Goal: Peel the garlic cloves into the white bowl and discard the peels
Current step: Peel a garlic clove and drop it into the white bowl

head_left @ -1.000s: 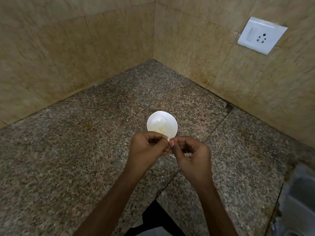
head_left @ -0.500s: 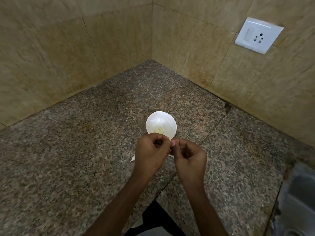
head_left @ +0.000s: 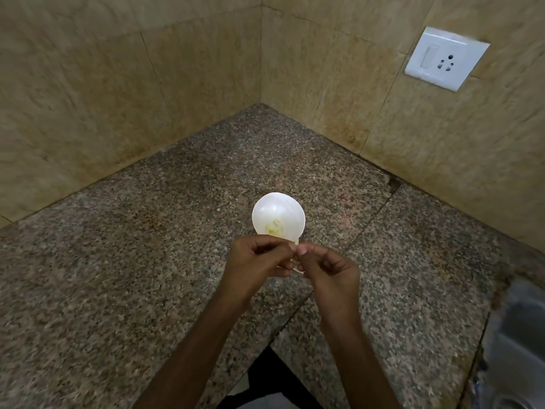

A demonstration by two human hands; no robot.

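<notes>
Just on the near side of the white bowl [head_left: 277,206], in the head view, the left hand [head_left: 253,261] and the right hand [head_left: 327,270] meet fingertip to fingertip above the desk [head_left: 147,261]. Each grip is curled and pinches the same garlic clove [head_left: 295,247], a small pale sliver. A pale scrap just below it looks like loosened peel [head_left: 298,270]. Working right at the bowl's near rim probably lets the bare clove drop straight in, beside the yellowish peeled cloves [head_left: 275,228] on the bowl's bottom. Well to the right of the bowl, nearer the person, a steel sink [head_left: 516,335] edges in, perhaps where peels go.
</notes>
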